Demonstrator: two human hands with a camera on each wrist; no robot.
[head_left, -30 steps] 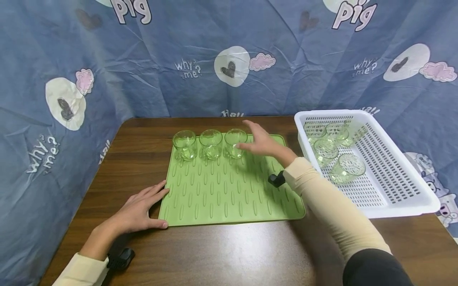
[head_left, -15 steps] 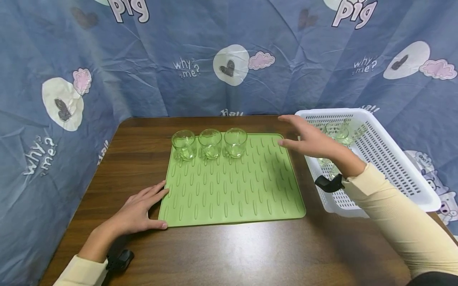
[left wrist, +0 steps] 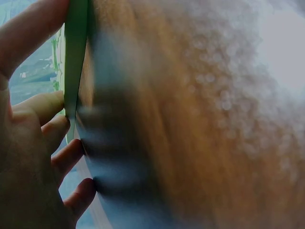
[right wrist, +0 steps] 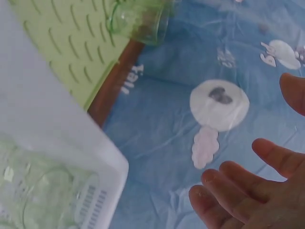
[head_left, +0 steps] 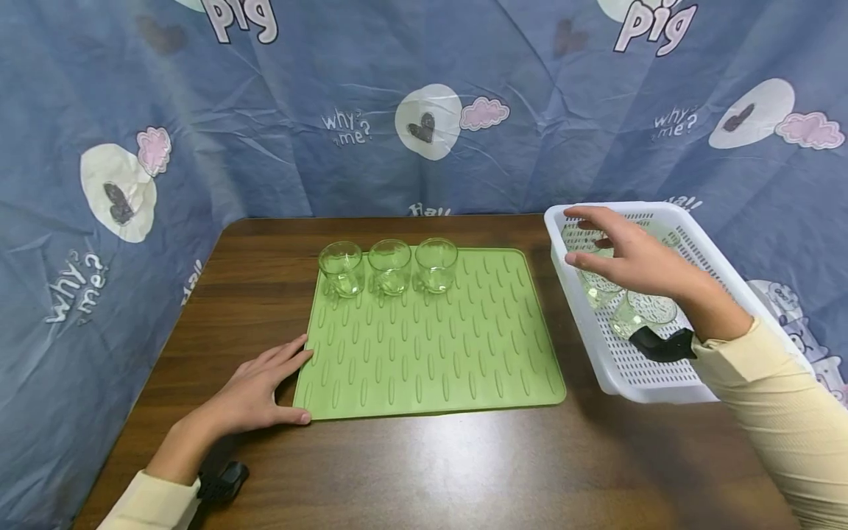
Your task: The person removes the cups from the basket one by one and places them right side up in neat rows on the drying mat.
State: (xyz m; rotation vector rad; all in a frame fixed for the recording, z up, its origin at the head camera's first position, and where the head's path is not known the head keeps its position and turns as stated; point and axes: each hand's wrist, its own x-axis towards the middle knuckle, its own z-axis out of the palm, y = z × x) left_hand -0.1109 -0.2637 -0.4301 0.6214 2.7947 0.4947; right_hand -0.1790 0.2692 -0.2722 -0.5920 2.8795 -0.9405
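My left hand (head_left: 258,390) rests at the left edge of a green ribbed mat (head_left: 430,368), its spread fingers touching the rim. The left wrist view shows its fingertips against the mat's edge (left wrist: 76,52). Three clear green-tinted glasses, a left one (head_left: 342,270), a middle one (head_left: 390,268) and a right one (head_left: 436,266), stand upright in a row along the mat's back. Over the white plastic basket (head_left: 598,353) hovers my right hand (head_left: 636,254), thumb and fingers apart and holding nothing. Below it, several similar glasses lie in the basket, one tilted glass (head_left: 641,315) near the front; the hand partly covers others.
All this is on a brown wooden table (head_left: 424,471). A blue printed cloth (head_left: 278,147) hangs behind and at both sides. The basket stands right of the mat, a narrow strip of table between them.
My right hand has moved from beside the right glass on the mat, rightward to above the basket. The left hand, the mat and its three glasses have stayed put.
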